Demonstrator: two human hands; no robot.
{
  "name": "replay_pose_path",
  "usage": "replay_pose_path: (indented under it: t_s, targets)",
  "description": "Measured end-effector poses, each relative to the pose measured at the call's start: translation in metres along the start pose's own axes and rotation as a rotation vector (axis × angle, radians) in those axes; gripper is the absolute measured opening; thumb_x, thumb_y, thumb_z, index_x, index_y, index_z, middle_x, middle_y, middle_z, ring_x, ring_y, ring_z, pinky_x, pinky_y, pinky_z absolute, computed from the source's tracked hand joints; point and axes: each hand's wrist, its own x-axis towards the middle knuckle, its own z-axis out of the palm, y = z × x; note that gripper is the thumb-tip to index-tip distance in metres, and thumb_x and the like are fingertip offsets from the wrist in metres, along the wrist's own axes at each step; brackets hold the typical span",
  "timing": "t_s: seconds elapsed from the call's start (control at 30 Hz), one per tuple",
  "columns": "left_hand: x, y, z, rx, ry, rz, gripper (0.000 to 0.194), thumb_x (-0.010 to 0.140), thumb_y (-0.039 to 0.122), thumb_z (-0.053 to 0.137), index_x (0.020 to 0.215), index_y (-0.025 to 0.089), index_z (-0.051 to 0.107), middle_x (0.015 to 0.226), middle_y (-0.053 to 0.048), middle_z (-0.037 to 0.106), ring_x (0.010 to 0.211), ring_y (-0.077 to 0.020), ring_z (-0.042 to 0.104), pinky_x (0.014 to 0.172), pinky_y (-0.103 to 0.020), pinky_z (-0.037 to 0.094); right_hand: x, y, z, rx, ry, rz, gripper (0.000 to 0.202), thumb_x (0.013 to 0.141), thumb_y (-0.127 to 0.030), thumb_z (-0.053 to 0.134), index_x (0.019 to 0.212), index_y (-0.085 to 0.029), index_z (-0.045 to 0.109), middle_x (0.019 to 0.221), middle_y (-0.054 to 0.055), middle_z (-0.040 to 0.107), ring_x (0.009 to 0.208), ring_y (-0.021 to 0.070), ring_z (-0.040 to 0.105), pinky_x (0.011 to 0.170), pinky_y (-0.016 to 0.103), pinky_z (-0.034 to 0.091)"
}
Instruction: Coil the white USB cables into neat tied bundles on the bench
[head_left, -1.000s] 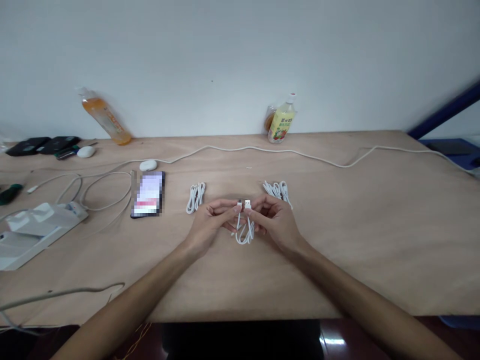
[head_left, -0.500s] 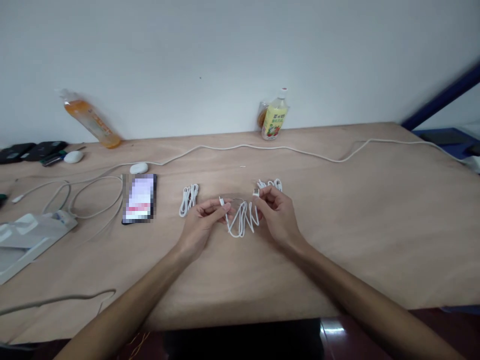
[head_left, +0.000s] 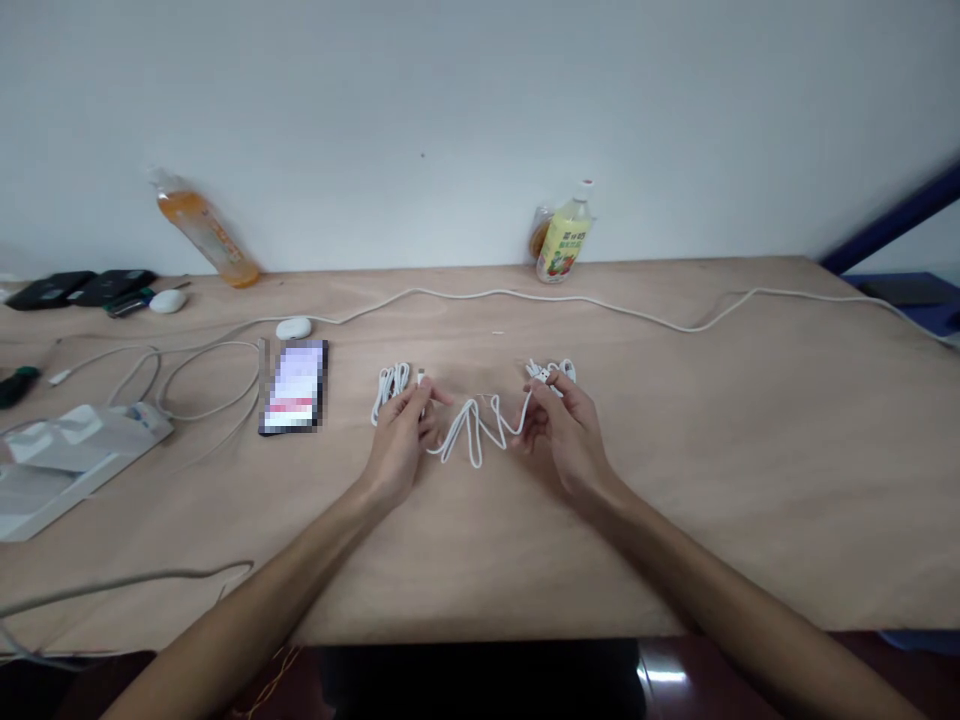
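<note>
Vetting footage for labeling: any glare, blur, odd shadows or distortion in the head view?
Head view: mostly soft, even light; faint shadows beside the left hand and right hand; bright glare streak on the floor; phone screen pixelated; white cable traceable between the hands, plug details soft; orange bottle leans outward, possibly wide-lens distortion.
</note>
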Motion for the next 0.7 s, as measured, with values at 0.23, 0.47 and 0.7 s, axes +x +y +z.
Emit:
replay_pose_path:
  t_s: [0.23,0.47,0.7]
  targets:
    - [0.0,-0.004,-0.003,0.384,-0.04,0.079,0.033,0.082,0.05,0.074,0.072,0.02,0.069,0.053,0.006,0.043,0.051,-0.0125,0.037,0.05,-0.027,0.027,-0.005,0.004,-0.001,-0.296,-0.015,-0.057,0.031,0.09,-0.057,0.07,0.086,-0.028,0.061,0.052,-0.007,0.052,0.039,0.0144,0.044,0.039,0.028,0.034]
    - [0.0,-0.002,-0.002,0.723,-0.101,0.261,0.038,0.094,0.048,0.064,0.068,0.019,0.064,0.061,0.002,0.055,0.062,-0.0168,0.05,0.06,-0.029,0.034,-0.006,0.003,0.0,-0.951,-0.007,-0.202,0.032,0.095,-0.045,0.07,0.073,-0.027,0.054,0.064,0.002,0.066,0.058,0.0217,0.058,0.058,0.033,0.034]
    - [-0.054,0.01,-0.007,1.03,0.046,0.633,0.034,0.105,0.043,0.059,0.127,0.02,0.071,0.113,-0.011,0.075,0.09,-0.0244,0.07,0.08,-0.04,0.06,-0.011,-0.008,0.012,-1.341,-0.085,-0.081,0.03,0.105,-0.046,0.062,0.092,-0.021,0.071,0.087,0.01,0.081,0.082,0.028,0.077,0.065,0.032,0.041]
